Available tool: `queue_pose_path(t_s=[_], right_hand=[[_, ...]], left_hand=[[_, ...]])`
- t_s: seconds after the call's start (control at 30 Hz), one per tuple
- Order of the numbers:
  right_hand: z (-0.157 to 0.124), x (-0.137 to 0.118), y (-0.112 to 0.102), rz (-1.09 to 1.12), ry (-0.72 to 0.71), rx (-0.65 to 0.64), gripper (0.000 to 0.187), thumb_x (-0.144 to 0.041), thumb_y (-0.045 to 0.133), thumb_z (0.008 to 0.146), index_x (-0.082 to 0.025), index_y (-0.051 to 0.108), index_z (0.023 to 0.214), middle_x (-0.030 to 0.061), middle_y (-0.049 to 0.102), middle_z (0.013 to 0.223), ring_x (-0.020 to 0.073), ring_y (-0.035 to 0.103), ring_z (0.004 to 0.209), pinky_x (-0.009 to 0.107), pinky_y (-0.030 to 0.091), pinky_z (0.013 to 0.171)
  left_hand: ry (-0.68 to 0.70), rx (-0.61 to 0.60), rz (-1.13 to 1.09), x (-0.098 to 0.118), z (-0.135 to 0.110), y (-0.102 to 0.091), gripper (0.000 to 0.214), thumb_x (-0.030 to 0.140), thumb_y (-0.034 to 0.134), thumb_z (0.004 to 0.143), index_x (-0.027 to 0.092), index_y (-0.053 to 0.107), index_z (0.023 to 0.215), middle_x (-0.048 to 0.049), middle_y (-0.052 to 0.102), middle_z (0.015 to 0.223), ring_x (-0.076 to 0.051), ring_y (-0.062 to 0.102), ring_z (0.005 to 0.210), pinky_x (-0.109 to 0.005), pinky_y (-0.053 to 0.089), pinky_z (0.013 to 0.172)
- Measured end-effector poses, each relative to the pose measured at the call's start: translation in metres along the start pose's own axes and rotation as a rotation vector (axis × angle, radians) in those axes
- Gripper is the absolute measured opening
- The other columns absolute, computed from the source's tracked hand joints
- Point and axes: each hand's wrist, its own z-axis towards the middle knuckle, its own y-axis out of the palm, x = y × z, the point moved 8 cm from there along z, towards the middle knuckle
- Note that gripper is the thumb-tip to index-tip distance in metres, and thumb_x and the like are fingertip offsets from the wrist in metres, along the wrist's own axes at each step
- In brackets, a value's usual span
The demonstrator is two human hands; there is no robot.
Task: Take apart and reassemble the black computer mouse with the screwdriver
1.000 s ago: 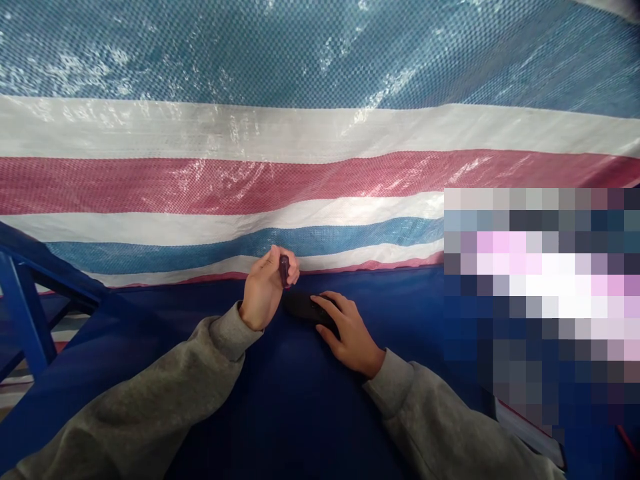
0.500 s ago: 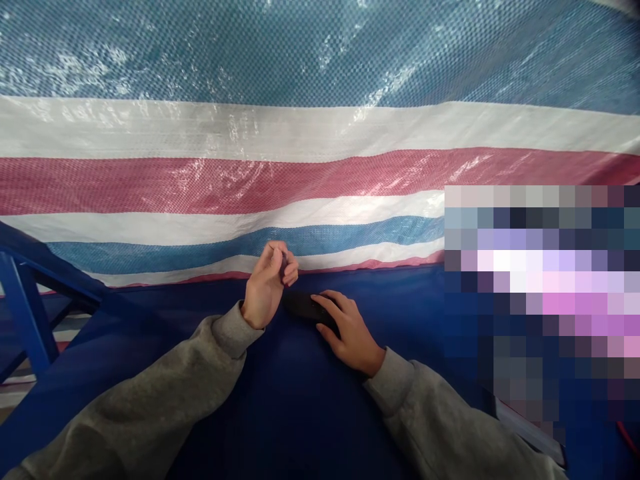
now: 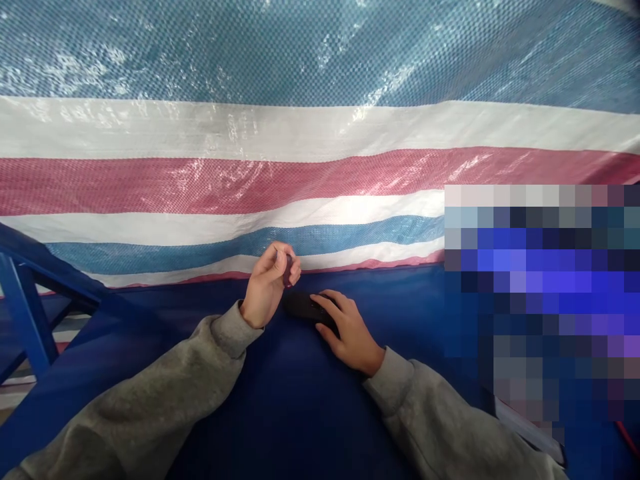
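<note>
At the left you have a blue metal frame (image 3: 25,300), and your left hand (image 3: 267,287) pinches a small dark purple item (image 3: 288,271), standing upright near the far edge of the worktop (image 3: 300,413), under a woven striped tarpaulin (image 3: 300,180). Just beside lies a smooth black oval object (image 3: 303,305), its long axis sideways, and your right hand (image 3: 347,327) curves over it. The hands are near but apart, with open room on the dark blue worktop toward you.

And we're looking at a heather-grey sweatshirt, folks, a soft, thick, slightly fuzzy knit! The left sleeve (image 3: 150,377) runs baggy and full of creases, ending in a snug, neat band of a left cuff (image 3: 236,331). Over on the other side, the right sleeve (image 3: 433,420) matches it, with a right cuff (image 3: 393,381) of the same make. Past those cuffs, the left hand (image 3: 266,287) and right hand (image 3: 349,327) are bare!
</note>
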Motion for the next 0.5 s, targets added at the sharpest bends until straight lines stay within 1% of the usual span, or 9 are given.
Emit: queue_pose_path(t_s=[0.1, 0.17, 0.27, 0.33, 0.43, 0.5], right_hand=[[-0.0004, 0.0003, 0.0, 0.005, 0.005, -0.001, 0.046, -0.024, 0.052, 0.091, -0.022, 0.048, 0.136, 0.013, 0.05, 0.132, 0.0288, 0.05, 0.119, 0.049, 0.042, 0.101], [-0.0005, 0.0004, -0.0003, 0.004, 0.006, 0.0, 0.046, -0.024, 0.052, 0.091, -0.023, 0.048, 0.136, 0.0128, 0.051, 0.131, 0.0289, 0.05, 0.118, 0.049, 0.043, 0.1], [-0.0005, 0.0005, -0.0007, -0.001, 0.007, 0.002, 0.046, -0.024, 0.052, 0.091, -0.023, 0.048, 0.137, 0.0125, 0.051, 0.131, 0.0289, 0.051, 0.118, 0.049, 0.043, 0.1], [-0.0002, 0.0004, -0.0009, -0.007, 0.007, 0.003, 0.046, -0.024, 0.053, 0.091, -0.023, 0.048, 0.137, 0.0125, 0.051, 0.131, 0.0289, 0.051, 0.117, 0.049, 0.044, 0.099], [0.0003, 0.0002, -0.0009, -0.007, 0.006, 0.001, 0.046, -0.024, 0.053, 0.09, -0.023, 0.048, 0.136, 0.0127, 0.051, 0.131, 0.0289, 0.052, 0.117, 0.049, 0.044, 0.099], [0.0005, 0.0, -0.0009, 0.001, 0.008, -0.005, 0.046, -0.023, 0.053, 0.09, -0.021, 0.048, 0.136, 0.013, 0.051, 0.131, 0.0286, 0.051, 0.117, 0.048, 0.043, 0.1]], left_hand=[[0.004, 0.008, 0.002, 0.0007, 0.0006, 0.0, 0.037, 0.043, 0.048, 0.096, 0.015, 0.054, 0.072, -0.0015, 0.046, 0.068, -0.01, 0.042, 0.058, -0.026, 0.036, 0.057], [-0.027, 0.002, -0.046, -0.0008, 0.0, 0.0016, 0.033, 0.044, 0.048, 0.095, 0.017, 0.055, 0.078, 0.0001, 0.044, 0.067, -0.01, 0.039, 0.055, -0.025, 0.035, 0.056], [-0.046, 0.001, -0.103, -0.0011, -0.0012, 0.003, 0.022, 0.043, 0.054, 0.093, 0.021, 0.052, 0.088, 0.0026, 0.044, 0.064, -0.009, 0.037, 0.051, -0.023, 0.033, 0.054], [-0.03, 0.014, -0.082, 0.0003, -0.0012, 0.0021, 0.024, 0.042, 0.055, 0.092, 0.02, 0.051, 0.084, 0.0022, 0.044, 0.064, -0.009, 0.038, 0.052, -0.023, 0.033, 0.055], [-0.017, 0.046, -0.036, 0.0014, -0.0005, -0.0004, 0.033, 0.044, 0.052, 0.093, 0.016, 0.053, 0.075, 0.0004, 0.044, 0.063, -0.01, 0.039, 0.053, -0.025, 0.035, 0.056], [-0.031, 0.052, -0.049, 0.0005, -0.0005, -0.0011, 0.037, 0.046, 0.049, 0.094, 0.016, 0.053, 0.073, 0.0007, 0.042, 0.061, -0.01, 0.037, 0.052, -0.025, 0.034, 0.055]])
